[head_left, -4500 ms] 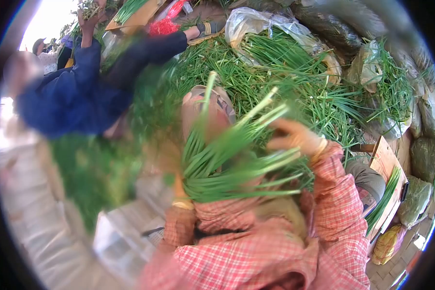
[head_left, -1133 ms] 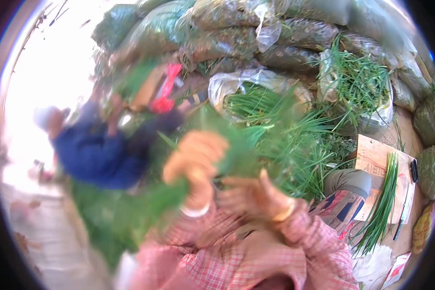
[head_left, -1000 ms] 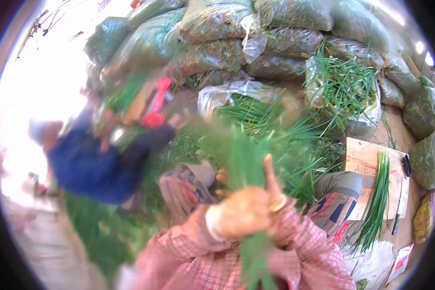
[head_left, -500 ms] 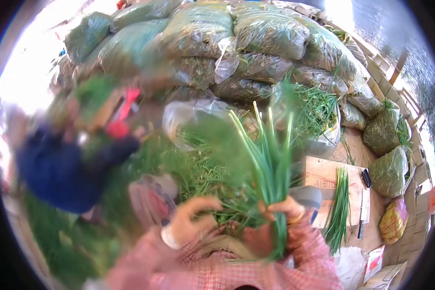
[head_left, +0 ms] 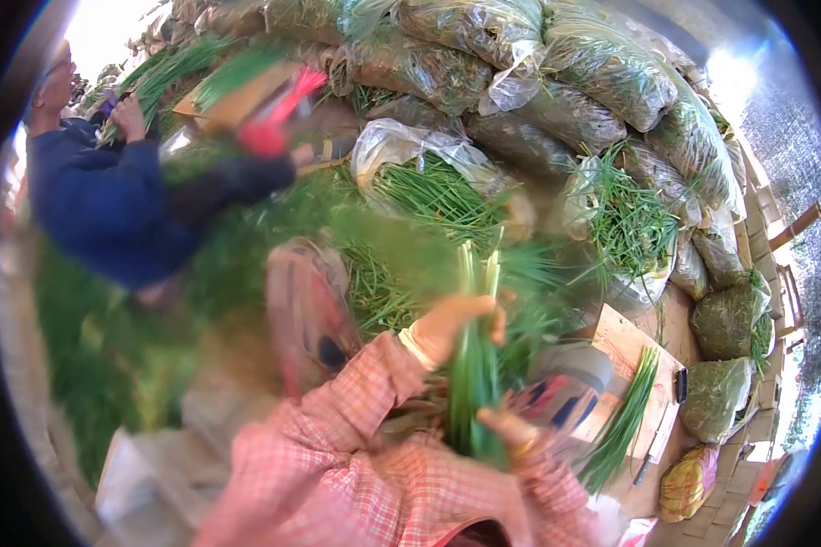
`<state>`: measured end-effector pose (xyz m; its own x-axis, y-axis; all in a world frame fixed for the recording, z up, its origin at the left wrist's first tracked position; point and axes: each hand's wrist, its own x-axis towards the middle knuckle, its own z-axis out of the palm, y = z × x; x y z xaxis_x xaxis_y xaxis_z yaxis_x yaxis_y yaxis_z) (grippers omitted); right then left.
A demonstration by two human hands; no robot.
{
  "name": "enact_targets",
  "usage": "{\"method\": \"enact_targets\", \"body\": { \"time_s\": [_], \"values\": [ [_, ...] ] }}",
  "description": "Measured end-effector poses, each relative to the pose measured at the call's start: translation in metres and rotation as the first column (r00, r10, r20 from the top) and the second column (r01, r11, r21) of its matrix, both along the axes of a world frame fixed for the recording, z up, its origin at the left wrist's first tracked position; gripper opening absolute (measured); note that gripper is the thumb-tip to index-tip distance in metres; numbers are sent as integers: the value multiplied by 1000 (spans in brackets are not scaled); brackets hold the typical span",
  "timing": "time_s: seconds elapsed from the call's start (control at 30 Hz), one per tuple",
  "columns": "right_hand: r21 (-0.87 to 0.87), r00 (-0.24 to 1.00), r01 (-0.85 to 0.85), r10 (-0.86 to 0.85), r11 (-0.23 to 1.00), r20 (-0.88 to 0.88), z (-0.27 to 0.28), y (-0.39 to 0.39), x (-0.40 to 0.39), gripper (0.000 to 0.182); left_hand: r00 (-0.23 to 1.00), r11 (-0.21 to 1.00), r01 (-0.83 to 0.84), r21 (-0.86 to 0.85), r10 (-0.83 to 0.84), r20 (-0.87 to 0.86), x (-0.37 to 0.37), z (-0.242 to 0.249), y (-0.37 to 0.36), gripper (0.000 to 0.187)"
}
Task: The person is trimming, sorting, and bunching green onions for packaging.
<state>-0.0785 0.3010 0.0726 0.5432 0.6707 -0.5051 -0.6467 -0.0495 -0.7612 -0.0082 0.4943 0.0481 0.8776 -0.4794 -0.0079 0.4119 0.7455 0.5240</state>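
Observation:
An upright bunch of chives (head_left: 471,387) with pale ends at the top stands in front of my chest. Around its upper part, just below the pale ends, my left hand (head_left: 452,326) is closed. Lower down, my right hand (head_left: 513,432) grips the bunch from the right side, its fingers partly hidden and blurred. Loose chives (head_left: 369,287) lie in a heap beyond my hands, between my shoes. To my right, another bunch of chives (head_left: 625,415) rests on a wooden board (head_left: 616,337) beside a knife (head_left: 652,453).
At left, a co-worker in dark blue (head_left: 109,210) has a hand (head_left: 129,117) on chives, near red ties (head_left: 278,118). Stuffed plastic bags (head_left: 429,73) are piled ahead. An opened bag (head_left: 388,141) and a chive-filled sack (head_left: 629,228) stand before them. A yellow-pink bag (head_left: 689,483) sits at right.
My left hand has come from beside the bunch to close round its upper part. My right hand is now lower on the bunch. The view has turned to the left.

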Motion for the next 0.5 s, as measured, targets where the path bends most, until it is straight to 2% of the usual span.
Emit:
{"method": "enact_targets", "body": {
  "time_s": [0.07, 0.1, 0.13, 0.17, 0.23, 0.3, 0.4, 0.43, 0.5],
  "values": [
    [-4, 908, -221, 207, 975, 364, -28, -30, 28, 69, 999, 997, 39, 70, -41, 28, 12, -12, -4, 48],
    [164, 910, -193, 113, 967, 400, -6, -25, 55, 78, 997, 992, 73, 103, -77, 33, 12, -1, -4, 40],
    [56, 855, -97, 54, 994, 517, -4, -51, 85, 81, 995, 990, 85, 111, -90, 43, 11, 9, -7, 40],
    [-32, 750, 86, -43, 996, 660, 24, -47, 102, 79, 993, 988, 101, 121, -108, 51, 11, 17, -12, 40],
    [-113, 489, -89, 142, 990, 860, 76, -28, 162, 67, 979, 972, 180, 150, -192, 65, 15, 15, -22, 45],
    [-210, 269, -244, 274, 947, 923, 127, 5, 201, 59, 967, 964, 224, 144, -238, 89, 15, 23, -27, 49],
    [-432, 115, -371, 502, 822, 857, 156, 53, 231, 53, 954, 959, 262, 104, -274, 123, 16, 34, -25, 56],
    [-473, 67, -507, 580, 721, 812, 136, 65, 230, 51, 956, 963, 262, 65, -268, 121, 15, 37, -22, 56],
    [-564, 70, -660, 788, 497, 612, 117, 69, 204, 51, 967, 971, 234, 51, -238, 94, 15, 27, -17, 59]
  ]
}}
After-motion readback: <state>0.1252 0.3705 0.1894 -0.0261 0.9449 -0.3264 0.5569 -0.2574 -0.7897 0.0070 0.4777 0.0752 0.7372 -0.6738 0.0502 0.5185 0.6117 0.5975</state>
